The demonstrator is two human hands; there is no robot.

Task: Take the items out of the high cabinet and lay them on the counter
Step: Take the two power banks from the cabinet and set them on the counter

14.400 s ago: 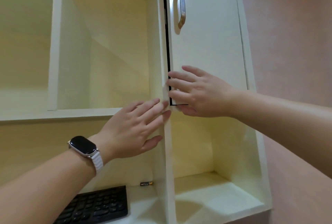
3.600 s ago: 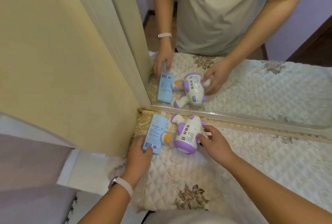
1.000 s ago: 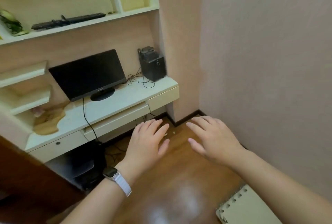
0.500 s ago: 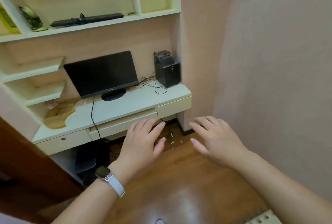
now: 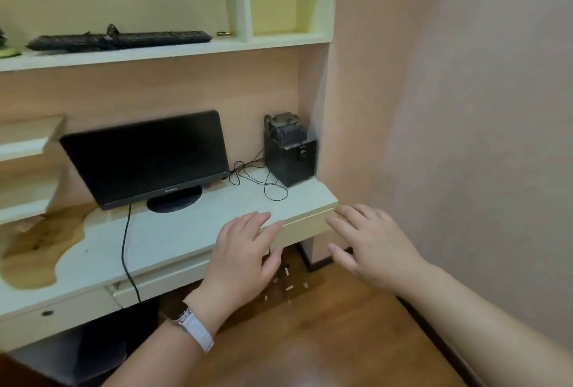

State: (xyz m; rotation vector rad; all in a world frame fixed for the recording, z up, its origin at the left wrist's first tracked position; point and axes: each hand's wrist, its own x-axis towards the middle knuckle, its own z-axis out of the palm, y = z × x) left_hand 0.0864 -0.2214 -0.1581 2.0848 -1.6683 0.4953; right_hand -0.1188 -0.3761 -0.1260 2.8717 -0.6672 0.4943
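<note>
head view: the left hand (image 5: 245, 259), a white-strapped watch (image 5: 193, 326) on its wrist, and the right hand (image 5: 369, 247) are held out palm down, fingers straight and slightly spread, holding nothing. beyond them is the front right corner of the counter (image 5: 217, 211). a dark monitor (image 5: 148, 157) stands mid-counter, a black speaker (image 5: 290, 155) in the back right corner. higher, on the open shelf (image 5: 155, 55), a black keyboard (image 5: 124, 39) lies along the front edge, a small cylinder (image 5: 224, 33) just beside its right end.

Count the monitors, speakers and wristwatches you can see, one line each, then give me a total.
Black flat-screen monitor: 1
Black box-shaped speaker: 1
White-strapped wristwatch: 1
Total: 3
</note>
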